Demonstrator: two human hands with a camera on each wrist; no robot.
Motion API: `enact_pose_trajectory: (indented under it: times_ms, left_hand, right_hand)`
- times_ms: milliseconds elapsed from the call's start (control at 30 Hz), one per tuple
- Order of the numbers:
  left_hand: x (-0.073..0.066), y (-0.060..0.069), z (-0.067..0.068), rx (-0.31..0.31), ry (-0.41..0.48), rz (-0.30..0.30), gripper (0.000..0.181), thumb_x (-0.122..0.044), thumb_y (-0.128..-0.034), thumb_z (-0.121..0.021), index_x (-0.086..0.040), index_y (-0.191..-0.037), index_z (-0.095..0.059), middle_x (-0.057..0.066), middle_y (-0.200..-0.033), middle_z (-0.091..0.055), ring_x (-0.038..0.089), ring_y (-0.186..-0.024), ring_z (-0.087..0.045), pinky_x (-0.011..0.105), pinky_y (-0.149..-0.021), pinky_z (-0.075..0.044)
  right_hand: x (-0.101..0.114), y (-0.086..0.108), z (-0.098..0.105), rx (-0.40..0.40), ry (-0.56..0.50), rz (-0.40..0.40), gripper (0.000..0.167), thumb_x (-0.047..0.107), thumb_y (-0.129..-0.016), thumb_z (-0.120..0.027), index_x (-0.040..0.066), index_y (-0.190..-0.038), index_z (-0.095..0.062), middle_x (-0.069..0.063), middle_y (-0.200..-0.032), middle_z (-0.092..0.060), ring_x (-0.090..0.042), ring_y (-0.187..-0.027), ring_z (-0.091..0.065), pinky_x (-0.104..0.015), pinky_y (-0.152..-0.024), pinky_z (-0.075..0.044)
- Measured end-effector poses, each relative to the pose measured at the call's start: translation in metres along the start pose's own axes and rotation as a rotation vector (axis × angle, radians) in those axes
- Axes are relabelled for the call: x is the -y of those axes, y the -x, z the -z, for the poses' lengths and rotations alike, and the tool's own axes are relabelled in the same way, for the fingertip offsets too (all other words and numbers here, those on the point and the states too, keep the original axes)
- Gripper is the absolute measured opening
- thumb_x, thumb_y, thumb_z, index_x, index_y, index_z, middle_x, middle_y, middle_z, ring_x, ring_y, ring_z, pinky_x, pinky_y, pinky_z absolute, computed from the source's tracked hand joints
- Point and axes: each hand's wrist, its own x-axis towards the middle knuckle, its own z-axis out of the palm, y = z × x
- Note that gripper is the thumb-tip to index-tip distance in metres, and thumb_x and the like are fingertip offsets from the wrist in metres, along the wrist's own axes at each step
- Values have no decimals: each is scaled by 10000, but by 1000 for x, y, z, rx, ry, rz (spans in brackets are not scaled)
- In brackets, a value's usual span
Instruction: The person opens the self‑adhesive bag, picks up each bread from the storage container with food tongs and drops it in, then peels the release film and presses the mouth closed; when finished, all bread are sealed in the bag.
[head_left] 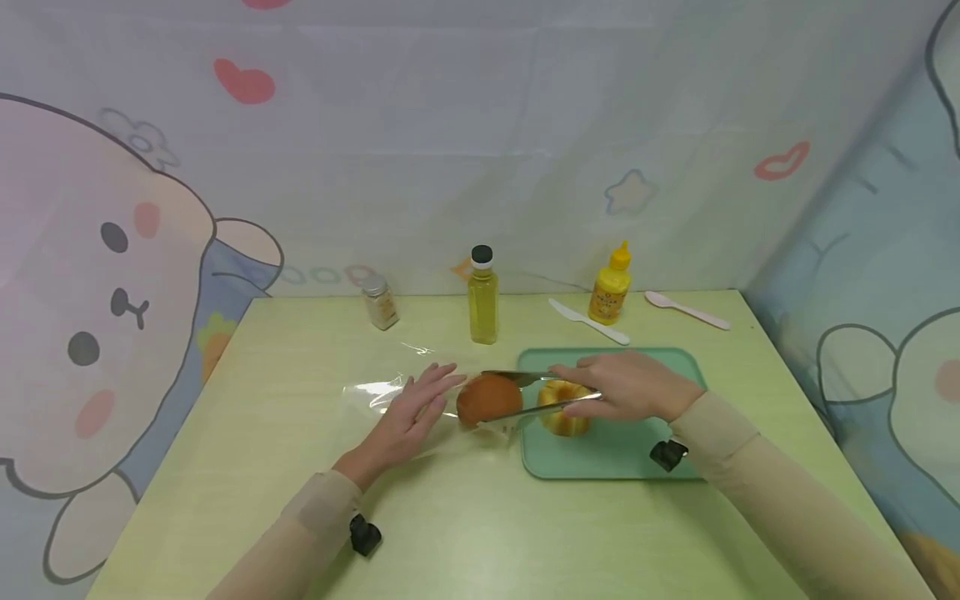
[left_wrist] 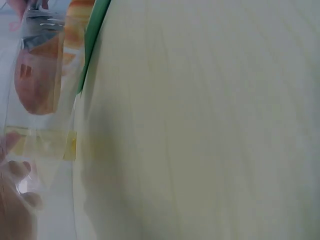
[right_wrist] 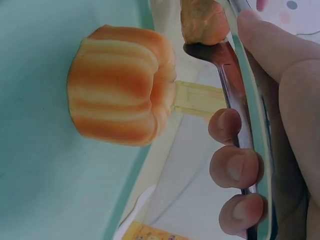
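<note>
Metal tongs (head_left: 547,407) are held in my right hand (head_left: 626,385), whose fingers (right_wrist: 235,167) curl round the arms. Between the tong tips is a round brown bun (head_left: 487,400), inside or behind a clear plastic bag (left_wrist: 70,115). My left hand (head_left: 408,417) lies against the bag with fingers fairly straight, just left of the bun; its fingertips show blurred through the plastic in the left wrist view. Below the tongs a fluted golden bread roll (right_wrist: 115,85) sits on the green tray (head_left: 615,471), partly hidden by them in the head view.
Along the back of the table (head_left: 450,533) stand a shaker jar (head_left: 380,302), an oil bottle (head_left: 483,304) and a yellow squeeze bottle (head_left: 611,287). A white plastic knife (head_left: 588,322) and a pink spoon (head_left: 686,310) lie behind the tray. A printed cloth hangs behind.
</note>
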Motion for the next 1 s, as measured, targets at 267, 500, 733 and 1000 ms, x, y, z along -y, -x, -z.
enact_pose_trajectory:
  times_ms: [267,500,733,1000]
  left_hand:
    - [-4,-3,-7,36,20,-29,415,-148,-1127,-475,-179,-1531,-565,127,-1642,-437,419,-1569,-280,696,-1228,-221]
    - [-5,-7,-13,-8,-60,-48,394,-167,-1117,-502,-222,-1494,-601,113,-1630,-455,417,-1582,-244,787,-1189,-159]
    - [-10,-10,-16,-27,-148,-93,368,-174,-1108,-515,-219,-1453,-632,98,-1595,-509,433,-1561,-294,805,-1170,-174]
    - [-13,-11,-18,-39,-150,-119,351,-143,-1100,-512,-160,-1423,-648,135,-1564,-539,501,-1503,-371,790,-1165,-225]
  right_hand:
    - [9,-13,-4,-17,-13,24,616,516,-1036,-628,148,-1526,-572,82,-862,-607,-30,-634,-470,-248,-577,-441]
    - [22,-23,-7,-16,-13,7,655,580,-1025,-607,162,-1528,-570,61,-807,-559,-29,-603,-439,-245,-571,-422]
    - [28,-32,-15,1,-3,-16,659,590,-1017,-615,171,-1525,-572,105,-785,-521,0,-562,-441,-232,-546,-420]
    - [33,-39,-18,44,-25,-31,663,584,-1024,-608,145,-1519,-568,111,-781,-510,-4,-567,-459,-230,-548,-427]
